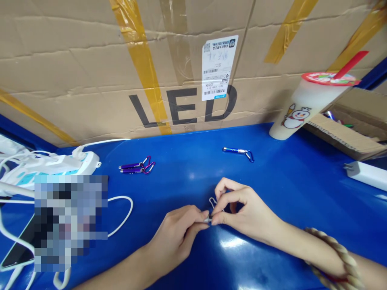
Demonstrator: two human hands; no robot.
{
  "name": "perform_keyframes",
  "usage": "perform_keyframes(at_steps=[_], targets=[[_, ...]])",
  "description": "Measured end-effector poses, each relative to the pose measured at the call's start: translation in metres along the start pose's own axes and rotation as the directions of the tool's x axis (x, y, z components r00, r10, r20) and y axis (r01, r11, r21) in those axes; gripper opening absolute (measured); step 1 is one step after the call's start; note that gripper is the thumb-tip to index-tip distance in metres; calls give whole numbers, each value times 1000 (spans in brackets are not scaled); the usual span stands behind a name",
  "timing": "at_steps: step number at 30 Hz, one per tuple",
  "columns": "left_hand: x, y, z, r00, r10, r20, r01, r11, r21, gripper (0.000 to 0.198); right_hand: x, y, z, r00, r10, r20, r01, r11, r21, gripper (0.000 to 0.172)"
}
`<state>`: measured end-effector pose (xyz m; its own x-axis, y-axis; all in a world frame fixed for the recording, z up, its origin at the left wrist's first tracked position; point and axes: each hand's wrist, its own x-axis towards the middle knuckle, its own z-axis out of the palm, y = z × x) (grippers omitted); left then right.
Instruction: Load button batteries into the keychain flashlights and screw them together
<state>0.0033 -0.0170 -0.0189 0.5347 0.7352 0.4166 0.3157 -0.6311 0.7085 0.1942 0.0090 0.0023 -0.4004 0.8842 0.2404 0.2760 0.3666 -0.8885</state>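
My left hand (178, 235) and my right hand (242, 213) meet low over the blue table (287, 181). Both pinch one small silver keychain flashlight (208, 219). The left fingers grip its body. The right fingertips close on its front end, where a silver clip (213, 201) sticks up. Two purple keychain flashlights (137, 166) lie side by side further back on the left. A blue keychain flashlight (238, 152) lies alone further back, right of centre.
A large cardboard box marked LED (181, 72) walls off the back. A white cup with a red straw (305, 106) stands at the right, beside an open carton (347, 133). A white power strip (57, 163), cables (123, 217) and a white adapter (365, 175) lie around.
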Motion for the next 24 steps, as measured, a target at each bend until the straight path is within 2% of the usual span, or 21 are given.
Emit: perform_keyframes(at_steps=[2, 6, 13, 19, 24], targets=[[0, 1, -1, 999, -42, -9, 41, 999, -31, 10, 1, -1, -1, 999, 46, 7, -46, 999, 16, 22], [2, 4, -4, 997, -78, 9, 78, 997, -1, 26, 2, -1, -4, 994, 97, 43, -99, 995, 29, 23], [0, 7, -1, 994, -107, 27, 109, 993, -44, 23, 2, 2, -4, 987, 145, 72, -150, 986, 72, 23], [-4, 9, 1, 994, -100, 50, 101, 995, -21, 20, -1, 4, -2, 980, 187, 70, -184, 982, -45, 19], [0, 9, -1, 990, -132, 46, 133, 991, -20, 17, -1, 6, 1, 987, 156, 38, -151, 983, -104, 19]])
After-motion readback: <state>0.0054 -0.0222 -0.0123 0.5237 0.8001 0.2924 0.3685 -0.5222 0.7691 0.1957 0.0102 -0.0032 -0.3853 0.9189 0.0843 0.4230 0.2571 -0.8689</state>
